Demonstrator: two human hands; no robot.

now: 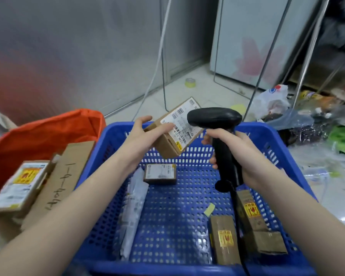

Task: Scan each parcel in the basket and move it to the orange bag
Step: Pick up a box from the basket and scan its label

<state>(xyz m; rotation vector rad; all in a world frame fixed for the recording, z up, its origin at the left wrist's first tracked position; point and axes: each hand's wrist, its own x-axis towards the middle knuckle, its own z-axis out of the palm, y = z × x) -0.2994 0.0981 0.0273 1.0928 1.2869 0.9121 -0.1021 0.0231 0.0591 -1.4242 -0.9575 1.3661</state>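
Observation:
My left hand (142, 134) grips a brown cardboard parcel (176, 130) with a white label, raised above the far rim of the blue basket (283, 148). My right hand (235, 154) holds a black barcode scanner (217, 120) by its handle, with the head right next to the parcel's label. Several parcels lie in the basket: a small brown box (160, 173), a pale plastic mailer (133, 208), and brown boxes with yellow stickers (224, 239) at the near right. The orange bag (40, 136) stands to the left and holds cardboard parcels (20, 188).
A scanner cable (238, 226) hangs down into the basket. Plastic bags and litter (307, 120) cover the floor to the right. A tape roll (190, 83) lies on the floor behind, near a metal rack's legs (164, 72) and a white cabinet (253, 40).

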